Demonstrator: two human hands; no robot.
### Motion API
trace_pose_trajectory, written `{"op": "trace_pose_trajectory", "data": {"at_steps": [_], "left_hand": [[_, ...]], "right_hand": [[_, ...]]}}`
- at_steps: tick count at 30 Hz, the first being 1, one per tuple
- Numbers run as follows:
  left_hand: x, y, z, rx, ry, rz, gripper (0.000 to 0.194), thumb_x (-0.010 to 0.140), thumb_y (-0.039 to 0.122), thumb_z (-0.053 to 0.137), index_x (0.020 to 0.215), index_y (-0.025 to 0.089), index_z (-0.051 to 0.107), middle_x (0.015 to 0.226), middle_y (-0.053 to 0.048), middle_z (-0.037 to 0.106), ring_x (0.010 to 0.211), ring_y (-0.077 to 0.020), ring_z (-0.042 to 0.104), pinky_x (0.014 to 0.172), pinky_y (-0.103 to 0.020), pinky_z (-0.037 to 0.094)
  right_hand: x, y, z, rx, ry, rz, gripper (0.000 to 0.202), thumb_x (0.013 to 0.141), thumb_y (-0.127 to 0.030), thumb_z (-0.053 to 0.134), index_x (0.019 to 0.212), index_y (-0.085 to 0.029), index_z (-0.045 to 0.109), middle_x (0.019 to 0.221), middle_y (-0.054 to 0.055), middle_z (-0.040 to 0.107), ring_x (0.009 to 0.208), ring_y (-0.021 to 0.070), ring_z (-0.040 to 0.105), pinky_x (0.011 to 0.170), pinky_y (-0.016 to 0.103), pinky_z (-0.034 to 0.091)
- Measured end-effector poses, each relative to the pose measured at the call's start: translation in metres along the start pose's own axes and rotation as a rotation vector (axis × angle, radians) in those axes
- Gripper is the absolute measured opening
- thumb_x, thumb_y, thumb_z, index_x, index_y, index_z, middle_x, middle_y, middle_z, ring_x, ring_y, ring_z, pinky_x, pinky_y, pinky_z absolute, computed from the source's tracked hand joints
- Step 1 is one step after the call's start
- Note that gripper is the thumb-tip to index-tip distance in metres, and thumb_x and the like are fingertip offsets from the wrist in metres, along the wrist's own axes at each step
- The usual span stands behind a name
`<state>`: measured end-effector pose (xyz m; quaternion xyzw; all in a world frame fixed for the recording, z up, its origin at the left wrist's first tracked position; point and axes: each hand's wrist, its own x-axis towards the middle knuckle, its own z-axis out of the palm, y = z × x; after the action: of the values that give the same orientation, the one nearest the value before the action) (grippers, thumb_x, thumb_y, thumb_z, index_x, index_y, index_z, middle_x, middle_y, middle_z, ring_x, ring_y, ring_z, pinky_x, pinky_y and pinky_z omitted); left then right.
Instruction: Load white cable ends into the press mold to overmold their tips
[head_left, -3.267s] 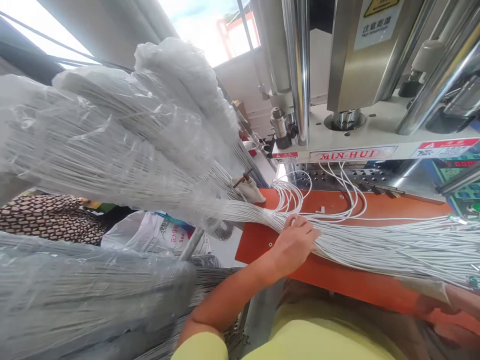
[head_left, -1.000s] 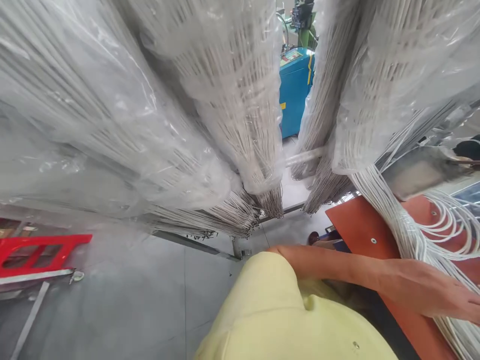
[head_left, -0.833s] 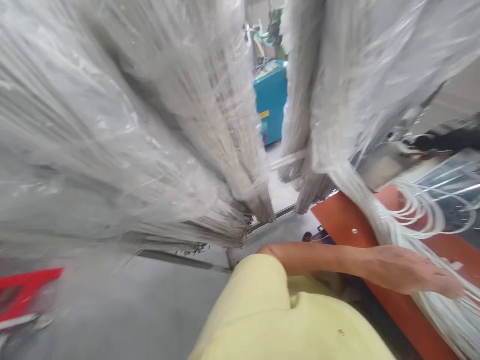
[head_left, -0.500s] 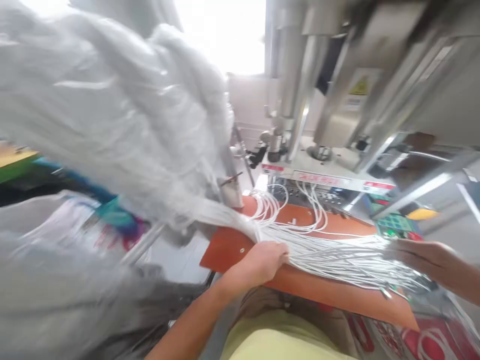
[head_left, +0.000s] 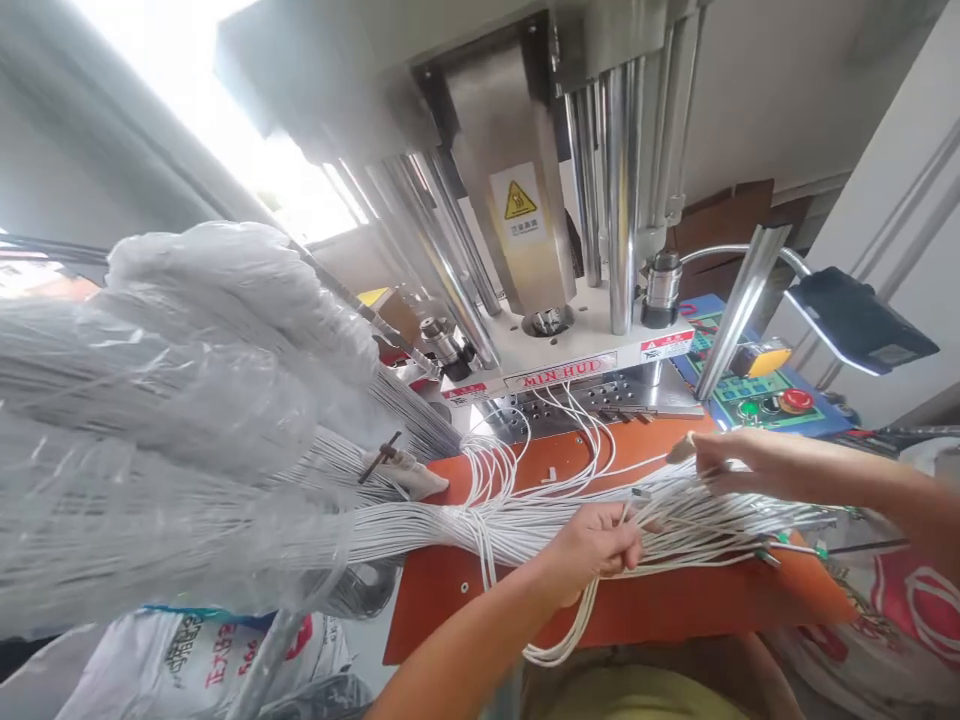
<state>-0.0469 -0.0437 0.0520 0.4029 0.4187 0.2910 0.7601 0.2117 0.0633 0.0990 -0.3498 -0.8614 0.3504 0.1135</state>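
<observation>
A thick bundle of white cables runs across an orange board. My left hand is closed round several of these cables near the middle of the bundle, and a loop of them hangs below it over the board's front edge. Over the right part of the bundle is my right hand, its fingers bent and partly apart, one fingertip in a tan cover. Whether those fingers touch the cables is hard to see. Small metal connectors with green parts show at the right cable ends.
A press machine labelled MIN-HUI stands behind the board, with a hot-surface sign. To its right are a control panel with a red button and a black lamp. Plastic-wrapped cables fill the left; printed sacks lie below.
The view has swung left and steadied. My left hand has taken hold of several cables, forming a loop that hangs down. My right hand has moved inward from the cable ends.
</observation>
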Motion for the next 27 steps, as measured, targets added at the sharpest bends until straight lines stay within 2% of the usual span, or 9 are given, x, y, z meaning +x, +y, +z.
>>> {"op": "trace_pose_trajectory", "data": {"at_steps": [4,7,10,12,14,17,23,25,27], "left_hand": [[-0.003,0.000,-0.005,0.021,0.003,-0.099,0.054,0.082,0.058,0.065,0.104,0.009,0.068,0.061,0.002,0.054,0.039,-0.0023,0.032,0.041,-0.020,0.019],[0.003,-0.004,0.002,0.024,-0.002,-0.148,0.059,0.079,0.064,0.064,0.104,0.011,0.066,0.064,0.000,0.058,0.043,-0.0074,0.044,0.042,-0.021,0.033],[0.009,-0.008,0.009,-0.074,0.044,-0.127,0.057,0.078,0.066,0.065,0.099,0.013,0.060,0.066,0.001,0.056,0.044,-0.0066,0.041,0.042,-0.021,0.030],[0.009,-0.010,0.010,-0.138,0.117,-0.071,0.054,0.078,0.064,0.067,0.099,0.015,0.057,0.066,0.003,0.053,0.041,-0.0029,0.031,0.041,-0.020,0.019],[0.008,-0.010,0.009,-0.164,0.193,-0.017,0.051,0.079,0.059,0.070,0.104,0.018,0.053,0.065,0.006,0.050,0.041,-0.0012,0.022,0.041,-0.020,0.010],[0.005,-0.007,0.003,-0.162,0.269,0.020,0.049,0.079,0.055,0.072,0.104,0.019,0.050,0.063,0.007,0.051,0.040,-0.0014,0.022,0.041,-0.021,0.008],[0.008,-0.003,-0.007,-0.098,0.335,0.109,0.045,0.077,0.053,0.074,0.089,0.019,0.047,0.062,0.005,0.057,0.038,-0.0017,0.028,0.039,-0.021,0.011],[0.011,-0.005,-0.010,-0.079,0.352,0.110,0.043,0.078,0.052,0.072,0.087,0.019,0.046,0.063,0.003,0.061,0.037,-0.0024,0.029,0.038,-0.021,0.011],[0.014,-0.006,-0.013,-0.064,0.377,0.097,0.041,0.078,0.051,0.070,0.086,0.018,0.047,0.066,0.001,0.063,0.038,-0.0026,0.030,0.038,-0.021,0.010]], "right_hand": [[0.007,0.017,0.015,0.099,-0.147,-0.056,0.031,0.092,-0.025,0.043,0.094,-0.022,0.073,0.086,0.003,0.071,0.078,0.0157,0.065,0.072,0.024,0.044],[0.018,0.001,0.035,0.076,-0.265,-0.110,0.024,0.091,-0.023,0.048,0.093,-0.019,0.072,0.088,0.005,0.072,0.078,0.0172,0.065,0.069,0.026,0.043],[0.026,-0.017,0.053,-0.010,-0.302,-0.088,0.019,0.088,-0.018,0.048,0.087,-0.018,0.067,0.083,0.005,0.071,0.074,0.0189,0.066,0.065,0.027,0.043],[0.029,-0.020,0.055,-0.062,-0.250,-0.056,0.015,0.085,-0.018,0.051,0.093,-0.019,0.064,0.087,0.007,0.071,0.077,0.0222,0.067,0.067,0.030,0.046],[0.030,-0.014,0.051,-0.017,-0.143,-0.041,0.028,0.086,-0.023,0.055,0.113,-0.021,0.060,0.104,0.009,0.071,0.089,0.0244,0.068,0.075,0.033,0.050],[0.028,-0.002,0.049,0.095,0.060,-0.055,0.048,0.091,-0.025,0.046,0.139,-0.026,0.047,0.128,0.009,0.064,0.113,0.0246,0.063,0.093,0.037,0.050],[0.020,0.001,0.096,0.036,0.116,-0.148,0.076,0.079,-0.018,0.048,0.153,-0.032,0.035,0.122,0.005,0.069,0.110,0.0267,0.066,0.097,0.042,0.052],[0.026,0.013,0.096,-0.056,0.183,-0.114,0.081,0.079,-0.017,0.048,0.156,-0.031,0.027,0.127,0.007,0.066,0.114,0.0269,0.063,0.096,0.041,0.052],[0.039,0.033,0.081,-0.185,0.289,-0.033,0.076,0.083,-0.016,0.045,0.156,-0.027,0.025,0.131,0.011,0.062,0.120,0.0291,0.059,0.095,0.043,0.051]]}}
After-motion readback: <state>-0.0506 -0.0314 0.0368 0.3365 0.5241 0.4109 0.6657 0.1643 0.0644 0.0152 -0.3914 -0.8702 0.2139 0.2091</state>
